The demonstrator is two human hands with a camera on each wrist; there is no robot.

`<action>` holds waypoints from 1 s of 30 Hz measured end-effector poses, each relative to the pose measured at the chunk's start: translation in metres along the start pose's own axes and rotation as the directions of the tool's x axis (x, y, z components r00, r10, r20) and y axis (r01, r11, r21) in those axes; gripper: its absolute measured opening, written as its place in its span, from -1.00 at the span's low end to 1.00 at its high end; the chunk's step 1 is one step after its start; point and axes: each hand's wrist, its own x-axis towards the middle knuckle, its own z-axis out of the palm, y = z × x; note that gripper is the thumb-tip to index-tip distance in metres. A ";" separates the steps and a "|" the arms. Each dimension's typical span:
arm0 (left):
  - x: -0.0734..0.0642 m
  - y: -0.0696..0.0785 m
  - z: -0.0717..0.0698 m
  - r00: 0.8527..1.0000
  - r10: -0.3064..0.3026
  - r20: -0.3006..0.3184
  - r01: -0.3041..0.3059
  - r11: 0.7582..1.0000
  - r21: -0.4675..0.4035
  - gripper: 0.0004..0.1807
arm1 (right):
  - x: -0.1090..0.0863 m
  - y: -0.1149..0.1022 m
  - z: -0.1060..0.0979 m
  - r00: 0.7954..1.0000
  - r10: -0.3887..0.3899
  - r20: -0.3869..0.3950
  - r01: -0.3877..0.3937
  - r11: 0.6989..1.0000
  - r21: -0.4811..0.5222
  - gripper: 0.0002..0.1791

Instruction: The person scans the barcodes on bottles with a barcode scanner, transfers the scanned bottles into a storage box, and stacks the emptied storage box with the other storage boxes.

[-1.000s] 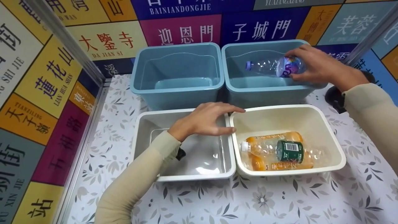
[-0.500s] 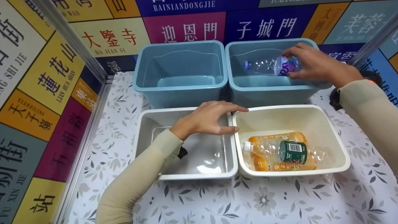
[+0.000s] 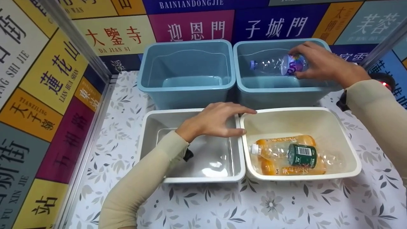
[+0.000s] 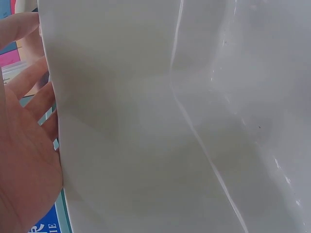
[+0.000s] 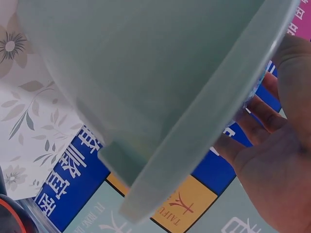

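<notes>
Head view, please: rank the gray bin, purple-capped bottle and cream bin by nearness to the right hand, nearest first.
1. Purple-capped bottle: held in the right hand.
2. Cream bin: front right, below the hand in the picture.
3. Gray bin: front left, beyond the cream one.

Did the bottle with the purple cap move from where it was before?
Yes, a little. In the head view, the bottle has shifted left: its purple cap now sits closer to the left side of the right blue bin.
</notes>
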 end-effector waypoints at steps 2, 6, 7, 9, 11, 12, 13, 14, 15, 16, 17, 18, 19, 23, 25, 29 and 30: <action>0.000 0.000 0.001 1.000 0.004 -0.005 -0.004 1.000 0.004 -0.31 | 0.000 0.000 0.002 1.000 -0.015 -0.011 0.015 1.000 0.004 -0.18; 0.001 0.000 0.002 1.000 0.015 -0.019 -0.014 1.000 0.018 -0.33 | 0.000 0.000 0.004 0.998 -0.049 -0.036 0.049 0.999 0.002 -0.19; 0.001 0.001 0.002 1.000 0.017 -0.023 -0.017 1.000 0.020 -0.33 | 0.000 0.000 0.004 0.998 -0.056 -0.043 0.056 0.998 -0.002 -0.20; 0.002 0.001 0.002 0.999 0.021 -0.024 -0.021 1.000 0.020 -0.33 | -0.001 0.000 0.004 0.997 -0.056 -0.049 0.056 0.998 -0.006 -0.20; 0.002 0.002 0.002 0.999 0.023 -0.021 -0.023 1.000 0.016 -0.33 | -0.002 0.001 0.004 0.998 -0.050 -0.049 0.050 0.999 -0.010 -0.21; 0.002 0.002 0.002 1.000 0.023 -0.020 -0.023 1.000 0.015 -0.33 | -0.002 0.001 0.003 0.998 -0.046 -0.047 0.045 0.999 -0.012 -0.22; 0.001 0.002 0.001 1.000 0.022 -0.017 -0.022 1.000 0.014 -0.32 | -0.003 0.001 0.003 0.998 -0.040 -0.042 0.040 0.999 -0.011 -0.23; 0.001 0.002 0.001 1.000 0.021 -0.014 -0.021 1.000 0.013 -0.32 | -0.003 0.001 0.003 0.999 -0.034 -0.037 0.034 0.999 -0.010 -0.24; 0.001 0.002 0.001 1.000 0.019 -0.011 -0.019 1.000 0.012 -0.32 | -0.004 0.001 0.003 0.999 -0.030 -0.033 0.030 0.999 -0.010 -0.25; 0.001 0.002 0.000 1.000 0.017 -0.008 -0.017 1.000 0.011 -0.31 | -0.004 0.000 0.002 0.999 -0.031 -0.030 0.031 0.999 -0.009 -0.25; 0.001 0.002 0.000 1.000 0.016 -0.007 -0.016 1.000 0.012 -0.31 | -0.005 0.000 0.002 0.999 -0.033 -0.029 0.033 0.999 -0.010 -0.26; 0.001 0.002 0.000 1.000 0.015 -0.007 -0.015 1.000 0.013 -0.31 | -0.005 -0.001 0.002 0.999 -0.034 -0.027 0.034 0.999 -0.010 -0.26; 0.001 0.002 0.000 1.000 0.016 -0.008 -0.016 1.000 0.013 -0.30 | -0.005 -0.002 0.002 0.999 -0.036 -0.026 0.035 0.999 -0.008 -0.27; 0.001 0.001 -0.001 1.000 0.013 -0.012 -0.013 1.000 0.012 -0.30 | -0.007 -0.006 0.001 0.999 -0.045 -0.028 0.044 0.999 -0.002 -0.28; 0.001 0.001 -0.001 1.000 0.010 -0.010 -0.010 1.000 0.010 -0.30 | -0.008 -0.007 0.000 0.998 -0.048 -0.029 0.048 0.999 0.004 -0.29; 0.000 0.000 0.000 1.000 0.005 -0.007 -0.005 1.000 0.006 -0.30 | -0.013 -0.008 -0.001 0.999 -0.041 -0.027 0.041 0.999 0.009 -0.29; 0.000 -0.001 0.000 1.000 0.005 -0.007 -0.005 1.000 0.006 -0.30 | -0.015 -0.008 -0.001 0.999 -0.037 -0.028 0.037 0.999 0.008 -0.30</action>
